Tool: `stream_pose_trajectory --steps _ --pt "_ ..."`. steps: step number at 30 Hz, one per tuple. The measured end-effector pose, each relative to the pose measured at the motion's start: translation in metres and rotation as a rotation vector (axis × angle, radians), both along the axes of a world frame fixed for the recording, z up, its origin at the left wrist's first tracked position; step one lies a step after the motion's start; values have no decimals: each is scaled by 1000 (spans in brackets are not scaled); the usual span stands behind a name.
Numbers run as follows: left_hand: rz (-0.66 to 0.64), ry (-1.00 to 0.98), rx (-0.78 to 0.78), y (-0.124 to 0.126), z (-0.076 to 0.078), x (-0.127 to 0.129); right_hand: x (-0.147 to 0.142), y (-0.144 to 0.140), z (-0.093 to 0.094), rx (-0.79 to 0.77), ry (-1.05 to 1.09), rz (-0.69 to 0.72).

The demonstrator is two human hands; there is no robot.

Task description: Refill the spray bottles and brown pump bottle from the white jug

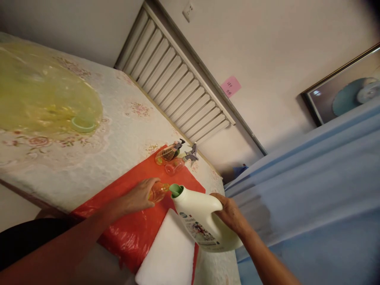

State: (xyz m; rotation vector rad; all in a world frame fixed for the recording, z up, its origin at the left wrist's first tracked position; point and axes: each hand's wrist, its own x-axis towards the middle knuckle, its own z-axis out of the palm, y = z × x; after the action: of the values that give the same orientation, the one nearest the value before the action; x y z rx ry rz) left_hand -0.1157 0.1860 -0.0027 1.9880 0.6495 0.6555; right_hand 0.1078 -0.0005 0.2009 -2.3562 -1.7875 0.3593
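Two bare hands work over a worktop (97, 166) covered with a pale, flower-patterned lace cloth, seen from above at a strong tilt. Largest on it is a translucent yellow-green plastic bag or sheet (41, 95), lying at the far left with a green ring-shaped opening (83, 125) at its near edge. Next in size, a red plastic sheet (133, 229) covers the near corner of the worktop, and a white rectangular foam-like pad (166, 253) lies on its near part. A white plastic detergent jug (202, 219) with a moulded handle and a printed label is tilted above the pad, its pale green spout (176, 190) pointing left and meeting the mouth of a small clear orange plastic bottle (158, 191). The right hand (230, 213) is closed around the jug's handle and carries it. The left hand (138, 196) is curled around the small orange bottle, which stands on the red sheet; its lower part is hidden by the fingers. Just beyond, near the far edge of the red sheet, lie two more small clear orange spray bottles (172, 158) with grey trigger heads (191, 153), side by side and touching or nearly so. Behind the worktop stands a white slatted radiator cover (181, 87), with a pink paper note (230, 86) on the wall above it. Blue fabric (311, 178) fills the right side.
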Motion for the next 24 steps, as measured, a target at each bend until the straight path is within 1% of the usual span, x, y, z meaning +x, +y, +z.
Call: stream_pose_trajectory --steps 5,9,15,24 --pt "-20 37 17 -1 7 -3 0 -1 2 -20 -38 2" --pt "-27 46 23 -2 10 -3 2 -2 1 -27 -77 -4" --pt "-42 50 32 -1 8 -1 2 -2 3 -33 -109 6" --pt "-13 9 9 -2 3 0 -2 0 6 -47 -103 -6"
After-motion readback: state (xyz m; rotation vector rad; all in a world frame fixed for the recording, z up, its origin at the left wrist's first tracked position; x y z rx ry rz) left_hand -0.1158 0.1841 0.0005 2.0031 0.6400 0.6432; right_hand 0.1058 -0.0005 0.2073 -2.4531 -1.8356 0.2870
